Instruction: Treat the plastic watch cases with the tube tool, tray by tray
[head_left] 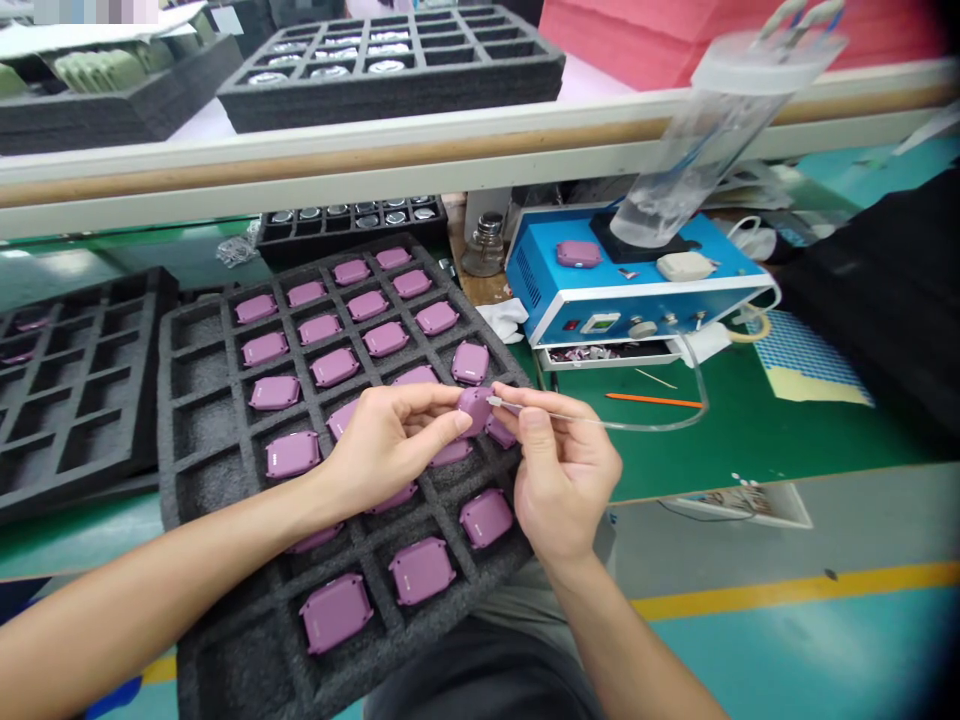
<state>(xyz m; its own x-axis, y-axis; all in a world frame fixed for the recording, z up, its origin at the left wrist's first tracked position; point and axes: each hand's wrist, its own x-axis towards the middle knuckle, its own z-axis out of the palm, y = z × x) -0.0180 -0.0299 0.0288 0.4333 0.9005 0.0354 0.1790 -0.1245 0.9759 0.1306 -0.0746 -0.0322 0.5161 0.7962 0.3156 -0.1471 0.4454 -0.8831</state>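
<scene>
My left hand (401, 430) pinches a purple watch case (474, 408) by its edge, above the black foam tray (196, 425). In my right hand (562, 465) is a thin dispensing nozzle (496, 402) on a clear tube (667, 427); its tip is at the case's corner, and whether it touches I cannot tell. Several more purple watch cases, such as one at the front (421, 571), lie in the tray's compartments. The clear tube runs back to a blue machine (577, 297). My hands and left forearm hide some compartments.
On the blue machine stand a clear cylinder (667, 190), a purple case (578, 254) and a pale case (685, 266). An orange stick (652, 400) lies on the green table. A shelf edge (315, 165) crosses behind, with foam trays on it. Another black tray (97, 390) is at left.
</scene>
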